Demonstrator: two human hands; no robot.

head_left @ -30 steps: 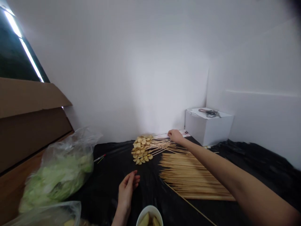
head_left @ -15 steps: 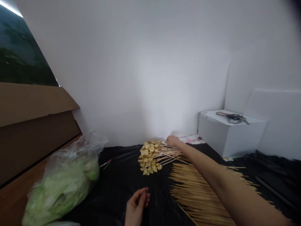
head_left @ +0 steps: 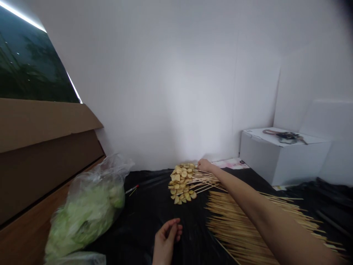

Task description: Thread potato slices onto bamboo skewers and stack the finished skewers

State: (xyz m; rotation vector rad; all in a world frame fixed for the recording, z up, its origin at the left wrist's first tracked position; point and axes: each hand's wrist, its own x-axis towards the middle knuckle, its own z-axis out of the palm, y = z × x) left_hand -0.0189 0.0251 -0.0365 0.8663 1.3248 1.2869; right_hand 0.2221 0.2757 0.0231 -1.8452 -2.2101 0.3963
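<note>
At the back of the black cover, a pile of skewers threaded with pale yellow round slices (head_left: 180,184), which look like potato, lies with its sticks pointing right. My right hand (head_left: 204,165) reaches across to the far side of this pile, closed on a skewer stick close to the slices; its fingertips are partly hidden. My left hand (head_left: 168,233) is low in the middle above the black cover, fingers loosely curled, thumb a little apart, nothing visible in it. Beneath my right forearm lies a wide heap of bare bamboo skewers (head_left: 234,224).
On the left sits a clear plastic bag of pale green leaves (head_left: 91,209), beside a cardboard box (head_left: 46,151). A pen (head_left: 131,189) lies on the black cover (head_left: 143,221). A white box (head_left: 284,158) with a dark strapped object (head_left: 286,136) on top stands right, by the white wall.
The whole view has shifted slightly, so everything appears further right. My right hand stays at the far side of the skewer pile, and my left hand keeps its loose curl.
</note>
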